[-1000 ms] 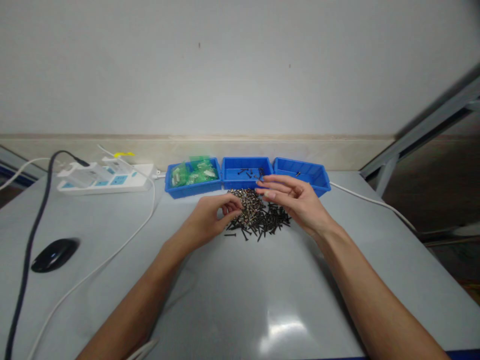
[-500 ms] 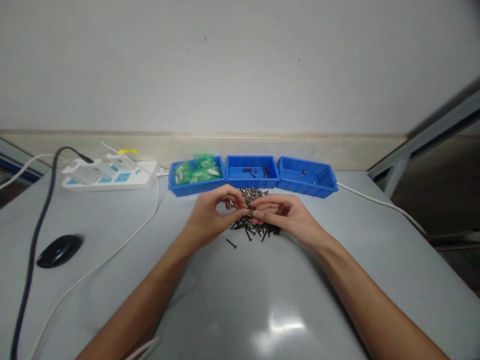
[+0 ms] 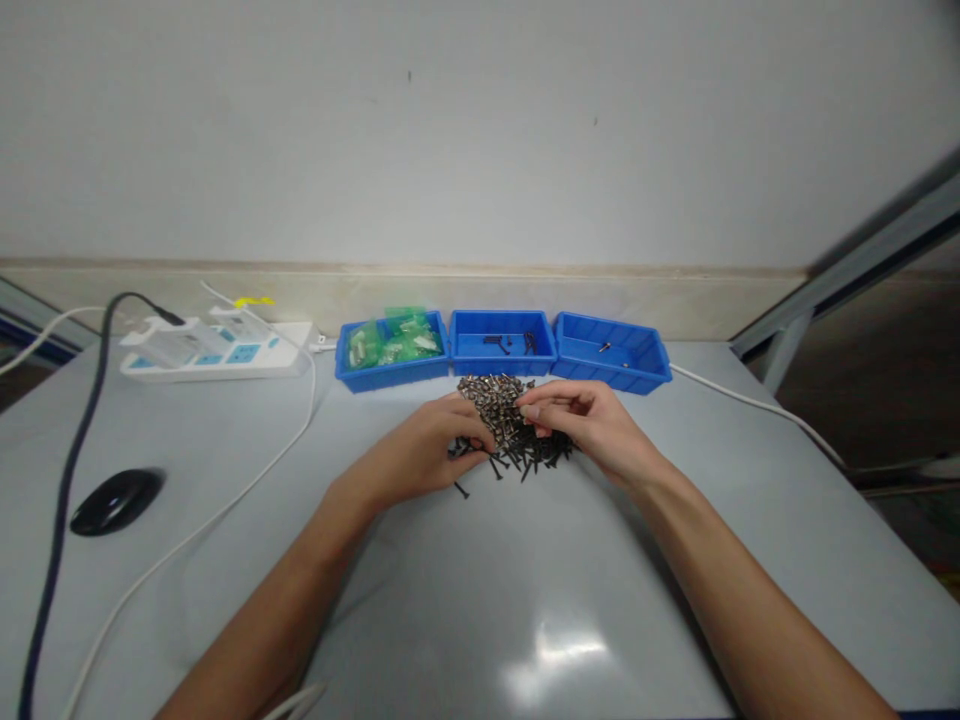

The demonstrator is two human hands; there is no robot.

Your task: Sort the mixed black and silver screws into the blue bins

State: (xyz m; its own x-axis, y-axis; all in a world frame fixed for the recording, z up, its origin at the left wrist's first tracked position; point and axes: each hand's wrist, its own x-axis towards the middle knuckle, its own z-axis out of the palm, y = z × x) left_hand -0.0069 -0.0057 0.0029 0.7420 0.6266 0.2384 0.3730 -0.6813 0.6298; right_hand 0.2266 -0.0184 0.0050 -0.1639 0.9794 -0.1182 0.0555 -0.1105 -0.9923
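Note:
A pile of screws [image 3: 499,400], silvery and bronze-toned at the back and black at the front, lies on the table between my hands. My left hand [image 3: 431,447] rests at the pile's left front edge, its fingers curled and thumb close to the fingertips among black screws. What it pinches, if anything, is hidden. Over the right side of the pile, my right hand [image 3: 581,415] has thumb and index finger pressed together; whatever is between them is too small to make out. One black screw [image 3: 461,491] lies apart, just below my left thumb.
Three blue bins stand along the wall: the left bin [image 3: 394,376] holds green-and-clear packets, the middle bin [image 3: 502,367] some dark screws, the right bin [image 3: 637,376] a few small pieces. A power strip [image 3: 225,365], cables and a black mouse [image 3: 118,502] are on the left.
My hands, fingertips together over the pile before, have separated. The left moved down and left to the pile's front edge; the right shifted slightly up and right. More of the pile shows.

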